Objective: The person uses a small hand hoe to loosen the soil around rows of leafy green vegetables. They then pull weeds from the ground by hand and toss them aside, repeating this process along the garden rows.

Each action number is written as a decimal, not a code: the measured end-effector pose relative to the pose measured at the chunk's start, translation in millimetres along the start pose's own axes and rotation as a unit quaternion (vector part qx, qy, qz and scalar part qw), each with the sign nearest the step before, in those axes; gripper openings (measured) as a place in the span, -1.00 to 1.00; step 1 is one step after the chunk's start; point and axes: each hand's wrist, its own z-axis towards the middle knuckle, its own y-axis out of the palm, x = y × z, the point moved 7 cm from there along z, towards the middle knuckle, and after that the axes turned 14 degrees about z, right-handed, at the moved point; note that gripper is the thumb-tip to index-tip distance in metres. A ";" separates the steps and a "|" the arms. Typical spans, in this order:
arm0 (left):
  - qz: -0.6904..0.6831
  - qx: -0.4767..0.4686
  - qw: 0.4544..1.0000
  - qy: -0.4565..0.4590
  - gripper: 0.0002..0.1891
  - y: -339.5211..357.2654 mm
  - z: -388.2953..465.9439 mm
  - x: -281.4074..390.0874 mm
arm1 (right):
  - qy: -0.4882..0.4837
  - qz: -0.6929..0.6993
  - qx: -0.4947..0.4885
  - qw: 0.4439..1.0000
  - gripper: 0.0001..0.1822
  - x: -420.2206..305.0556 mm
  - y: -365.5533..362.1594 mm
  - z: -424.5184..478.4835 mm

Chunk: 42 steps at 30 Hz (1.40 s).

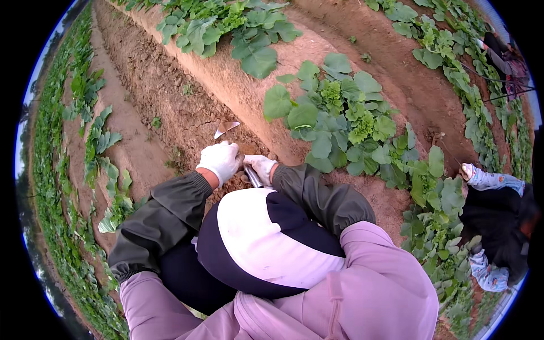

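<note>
My left hand [219, 162], in a white glove, is closed over the middle of a metal hand tool, apparently a trowel. The tool's shiny blade [226, 128] shows beyond my knuckles, close to the soil. My right hand [260, 166], also gloved, is curled against its cylindrical metal handle [253, 177]. Both hands meet at the fingertips and hide the part between blade and handle. Under them is loose brown soil [225, 192] with small clods, at the foot of a raised bed [293, 146].
Leafy green plants [335, 114] grow along the bed to the right, with another clump [229, 29] ahead. A furrow [140, 72] runs up left beside more crop rows [55, 170]. One person [495, 229] crouches at right; another [503, 63] is farther off. Rounded white-and-dark cloth [255, 238] fills the near middle.
</note>
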 end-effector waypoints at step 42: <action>-0.135 0.271 0.941 0.153 -0.65 -100.7 250.0 94.5 | 0.209 0.013 -0.007 0.978 -0.70 71.4 -81.2 8.8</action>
